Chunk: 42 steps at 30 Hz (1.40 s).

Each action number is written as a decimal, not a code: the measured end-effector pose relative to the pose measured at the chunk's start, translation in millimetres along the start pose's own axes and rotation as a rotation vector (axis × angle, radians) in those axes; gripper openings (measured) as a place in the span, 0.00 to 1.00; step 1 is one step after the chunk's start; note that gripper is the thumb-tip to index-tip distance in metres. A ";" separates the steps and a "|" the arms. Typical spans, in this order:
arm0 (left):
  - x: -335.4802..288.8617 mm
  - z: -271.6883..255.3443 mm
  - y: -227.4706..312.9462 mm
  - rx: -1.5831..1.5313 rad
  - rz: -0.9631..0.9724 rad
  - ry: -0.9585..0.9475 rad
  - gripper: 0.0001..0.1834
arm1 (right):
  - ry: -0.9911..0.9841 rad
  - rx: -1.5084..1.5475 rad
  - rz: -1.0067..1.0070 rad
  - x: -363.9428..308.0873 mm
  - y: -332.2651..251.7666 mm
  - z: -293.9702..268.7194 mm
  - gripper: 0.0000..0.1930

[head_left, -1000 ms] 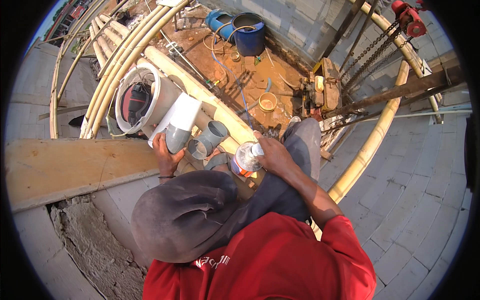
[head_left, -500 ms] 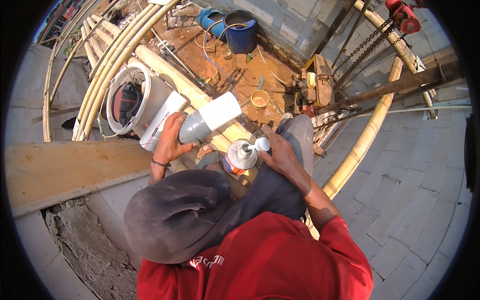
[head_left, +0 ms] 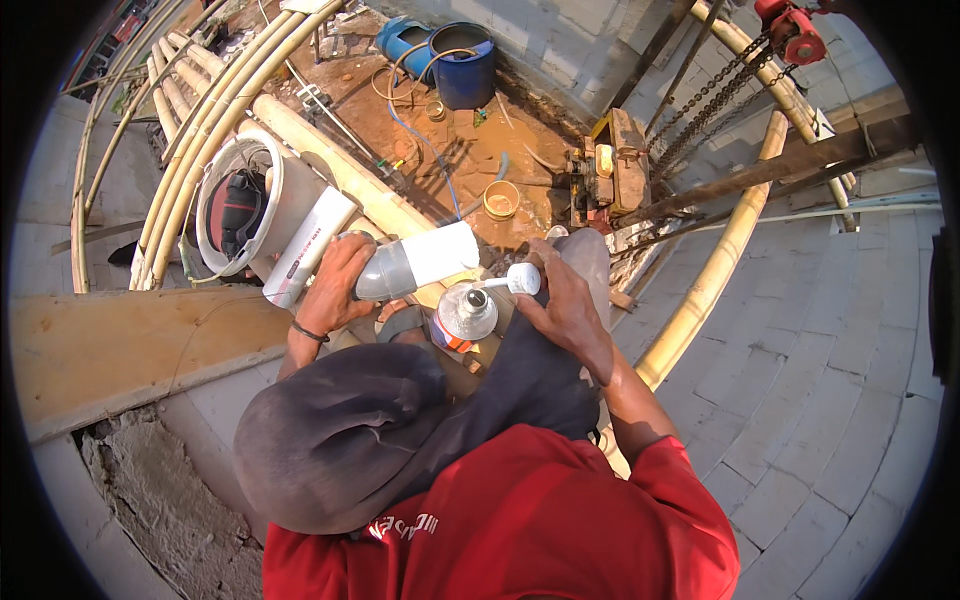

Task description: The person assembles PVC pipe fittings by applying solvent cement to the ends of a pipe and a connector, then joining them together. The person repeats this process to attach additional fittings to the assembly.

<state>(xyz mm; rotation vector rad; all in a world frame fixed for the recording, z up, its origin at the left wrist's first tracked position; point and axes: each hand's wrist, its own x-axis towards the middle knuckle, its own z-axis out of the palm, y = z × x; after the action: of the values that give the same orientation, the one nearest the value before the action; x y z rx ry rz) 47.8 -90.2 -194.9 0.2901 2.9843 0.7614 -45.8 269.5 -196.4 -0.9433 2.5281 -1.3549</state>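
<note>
My left hand (head_left: 338,285) is closed around a pipe assembly, near its grey elbow fitting (head_left: 382,273). A short white pipe piece (head_left: 442,253) extends right from the elbow, and a longer white pipe (head_left: 308,248) slants down-left behind my fingers. Between my fingers and thumb, my right hand (head_left: 565,305) pinches a round white applicator cap (head_left: 522,279). Its pale stem points left, just above the open neck of a metal can (head_left: 467,312) with an orange and blue label. That can stands between my legs, just below the white pipe piece's end.
A white bucket (head_left: 207,215) holding a black and red item stands left, beside bamboo poles (head_left: 215,120). A wooden plank (head_left: 130,345) lies lower left. Beyond are blue barrels (head_left: 465,85), a muddy yellow machine (head_left: 618,165) and a red chain hoist (head_left: 795,30). Block paving (head_left: 780,400) spreads right.
The applicator stem has come up out of the can's neck and now points left toward the pipe. My left hand has brought the white pipe piece lower, more level and closer to the can.
</note>
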 end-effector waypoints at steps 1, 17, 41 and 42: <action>0.2 -1.2 -0.7 0.001 0.000 -0.026 0.49 | 0.032 -0.008 -0.030 2.5 -1.5 -1.3 0.39; 5.7 -11.4 -6.2 -0.242 -0.020 -0.031 0.45 | 0.231 -0.056 -0.182 13.7 4.4 3.3 0.40; 10.0 2.6 -1.1 -0.789 -0.248 0.177 0.50 | 0.482 -0.091 -0.476 33.6 11.2 18.2 0.36; 8.8 6.2 -7.6 -0.802 -0.249 0.171 0.49 | 0.501 -0.091 -0.497 34.8 13.0 21.0 0.36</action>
<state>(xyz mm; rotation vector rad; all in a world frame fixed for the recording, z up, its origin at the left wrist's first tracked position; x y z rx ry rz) 38.4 -92.1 -204.0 -0.1898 2.4849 1.8868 -71.6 239.8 -212.9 -1.4886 2.8456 -1.8159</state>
